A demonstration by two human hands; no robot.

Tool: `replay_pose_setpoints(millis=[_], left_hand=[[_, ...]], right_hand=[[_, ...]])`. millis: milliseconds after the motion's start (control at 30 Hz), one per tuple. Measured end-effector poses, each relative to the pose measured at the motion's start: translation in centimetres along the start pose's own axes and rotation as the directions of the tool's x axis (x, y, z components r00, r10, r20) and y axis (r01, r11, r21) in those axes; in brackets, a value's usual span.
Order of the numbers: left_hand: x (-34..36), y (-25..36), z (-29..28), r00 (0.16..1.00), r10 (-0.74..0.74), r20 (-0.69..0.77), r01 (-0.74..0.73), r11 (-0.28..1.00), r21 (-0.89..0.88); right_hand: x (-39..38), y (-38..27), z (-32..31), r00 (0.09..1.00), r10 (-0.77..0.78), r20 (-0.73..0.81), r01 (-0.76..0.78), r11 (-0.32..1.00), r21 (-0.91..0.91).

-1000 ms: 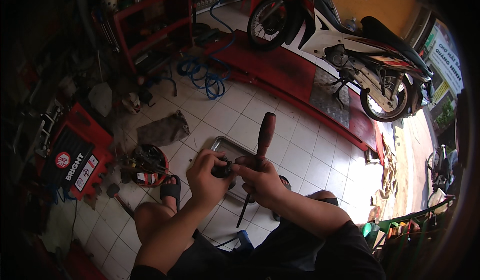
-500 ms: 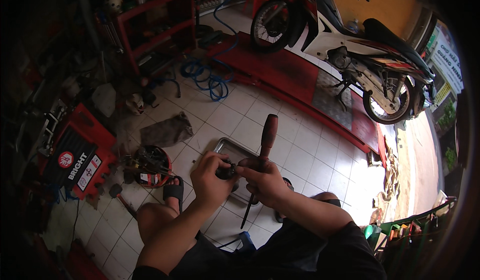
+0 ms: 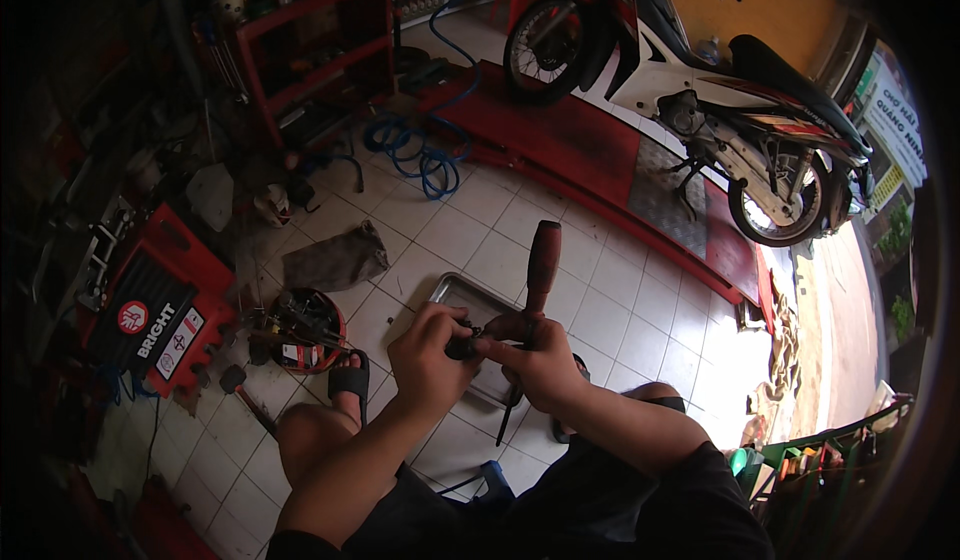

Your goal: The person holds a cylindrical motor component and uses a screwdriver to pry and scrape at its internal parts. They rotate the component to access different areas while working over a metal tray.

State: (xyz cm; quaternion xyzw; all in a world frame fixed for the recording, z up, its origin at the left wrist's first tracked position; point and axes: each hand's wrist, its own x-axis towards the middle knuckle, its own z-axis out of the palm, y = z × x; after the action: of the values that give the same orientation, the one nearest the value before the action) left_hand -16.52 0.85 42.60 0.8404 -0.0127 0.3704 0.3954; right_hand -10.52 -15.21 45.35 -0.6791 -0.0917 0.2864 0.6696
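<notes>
I am pinching a small dark part [image 3: 462, 345] in my left hand [image 3: 430, 355] above the metal tray [image 3: 462, 293], steadying it, while my right hand [image 3: 540, 360] is clasping the brown-handled screwdriver [image 3: 541, 265] against it.

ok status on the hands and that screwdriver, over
Left hand pinching a small dark part. Right hand gripping the brown-handled screwdriver, handle up. Metal tray on the tiles below, nothing blocking.
</notes>
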Motion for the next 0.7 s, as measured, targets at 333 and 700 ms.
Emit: replay_pose_setpoints(millis=[333,700], left_hand=[[-0.4,-0.1,0.1,0.997,0.070,0.017,-0.069,0.998,-0.012],[0.4,-0.4,-0.1,0.986,-0.114,0.120,0.154,0.898,-0.412]], right_hand=[[-0.1,0.1,0.0,0.967,-0.251,0.043,0.254,0.961,-0.111],[0.2,-3.4,-2.1,0.965,-0.260,0.041,0.262,0.934,-0.244]])
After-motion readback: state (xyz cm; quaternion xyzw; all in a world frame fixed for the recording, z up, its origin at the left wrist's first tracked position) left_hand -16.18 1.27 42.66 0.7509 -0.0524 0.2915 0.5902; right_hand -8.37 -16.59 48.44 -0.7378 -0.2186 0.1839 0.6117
